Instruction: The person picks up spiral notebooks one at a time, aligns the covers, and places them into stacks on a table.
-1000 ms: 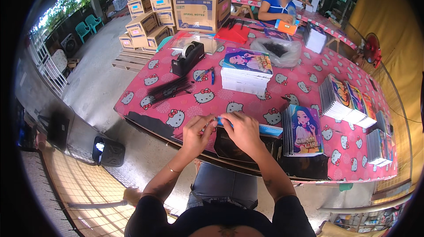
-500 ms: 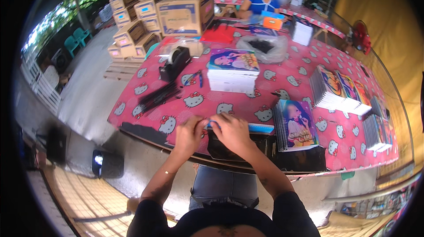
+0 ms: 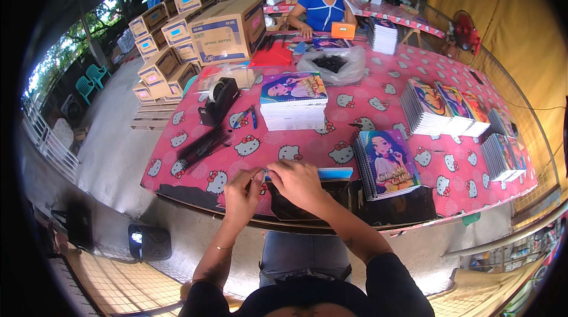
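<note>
**Lots of Things on a Pink Bench (image 3: pixel 251 162)**

The bench is the biggest thing here, and its pink cover has white cat faces. Past its far left side is a pile of brown boxes (image 3: pixel 158 73). On the far side of the bench, a person in a blue top (image 3: pixel 325 12) faces this way. A big cardboard box (image 3: pixel 228 30) is at the far left corner. Rows of spiral notebooks (image 3: pixel 429 113) lie at the right. Near the far side is a clear plastic bag (image 3: pixel 357 68) with black stuff inside, and closer is a tall notebook stack (image 3: pixel 293 113).

The right hand (image 3: pixel 299 184) has its fingers bent around the left part of a blue-edged notebook (image 3: pixel 337 173). That notebook is at the near edge of the bench and looks like a thin blue and white strip. The left hand (image 3: pixel 239 194) has its fingers curled in at the left end of it, but I cannot tell if they grip it. To the right lies a purple notebook (image 3: pixel 387 166) with a drawn girl on it.

At the left are a black tape dispenser (image 3: pixel 218 104), a bunch of black coils (image 3: pixel 203 148) and a thin blue tool (image 3: pixel 254 117).
</note>
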Tool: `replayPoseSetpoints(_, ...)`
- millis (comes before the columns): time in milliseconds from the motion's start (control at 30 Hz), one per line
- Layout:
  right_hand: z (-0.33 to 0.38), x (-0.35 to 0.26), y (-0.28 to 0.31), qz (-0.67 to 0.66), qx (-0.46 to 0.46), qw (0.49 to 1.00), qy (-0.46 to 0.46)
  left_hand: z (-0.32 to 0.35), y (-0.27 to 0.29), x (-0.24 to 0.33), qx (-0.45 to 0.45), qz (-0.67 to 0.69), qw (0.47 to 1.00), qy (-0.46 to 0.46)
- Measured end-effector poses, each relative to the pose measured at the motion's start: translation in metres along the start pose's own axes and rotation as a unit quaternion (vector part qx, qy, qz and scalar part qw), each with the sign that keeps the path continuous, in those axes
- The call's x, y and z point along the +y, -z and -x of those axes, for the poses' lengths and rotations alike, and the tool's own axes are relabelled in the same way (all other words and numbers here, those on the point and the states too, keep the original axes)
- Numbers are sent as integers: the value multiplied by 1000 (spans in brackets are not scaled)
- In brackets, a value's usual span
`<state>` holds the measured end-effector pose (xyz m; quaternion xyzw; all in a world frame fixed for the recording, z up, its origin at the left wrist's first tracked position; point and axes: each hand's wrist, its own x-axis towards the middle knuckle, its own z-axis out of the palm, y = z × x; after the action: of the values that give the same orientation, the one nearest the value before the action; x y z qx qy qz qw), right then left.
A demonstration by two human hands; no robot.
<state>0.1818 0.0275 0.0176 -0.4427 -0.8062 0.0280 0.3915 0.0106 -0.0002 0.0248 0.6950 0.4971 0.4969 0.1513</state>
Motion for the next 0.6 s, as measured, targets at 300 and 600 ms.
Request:
replayPoseSetpoints(300, -3, 3, 8, 4, -22, 1000, 5, -1, -3, -7, -27, -22, 999, -10)
replayPoseSetpoints(600, -3, 0, 7, 7, -18, 1000, 13, -2, -2, -10, -12, -38, 999, -16)
